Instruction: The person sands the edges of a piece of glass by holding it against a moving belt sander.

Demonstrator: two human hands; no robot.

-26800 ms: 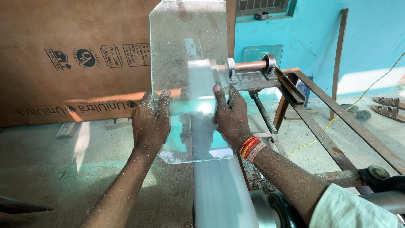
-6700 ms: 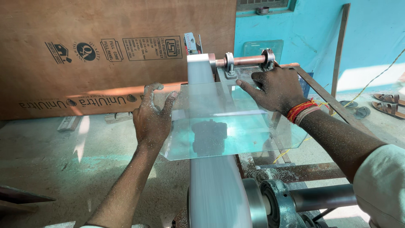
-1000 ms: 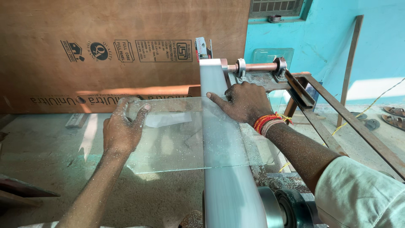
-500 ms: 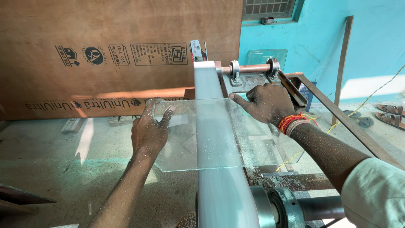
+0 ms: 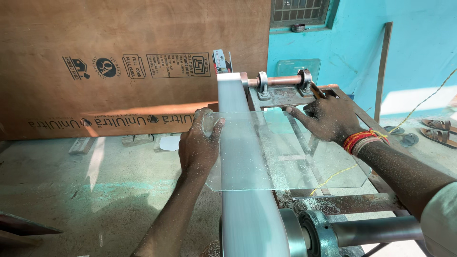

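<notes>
Behind the pale, wide grinding belt [image 5: 243, 190] a big brown plywood sheet [image 5: 119, 62] is leaning, and to the belt's right a rusty metal frame [image 5: 333, 202] is carrying a copper-coloured roller shaft [image 5: 281, 81]. Lying flat across the belt is a clear rectangular glass pane [image 5: 285, 152], speckled with dust. It is probably stiff, brittle and slippery, its edges likely sharp, so flat palms near opposite sides seem the safest hold. The left hand [image 5: 200, 143] is curling over the pane's left edge, fingers gripping it; the right hand [image 5: 328, 119] is pressing on its far right part, fingers spread. The belt's lower run, the drum [image 5: 309, 233] beneath and the pane's underside are staying hidden.
</notes>
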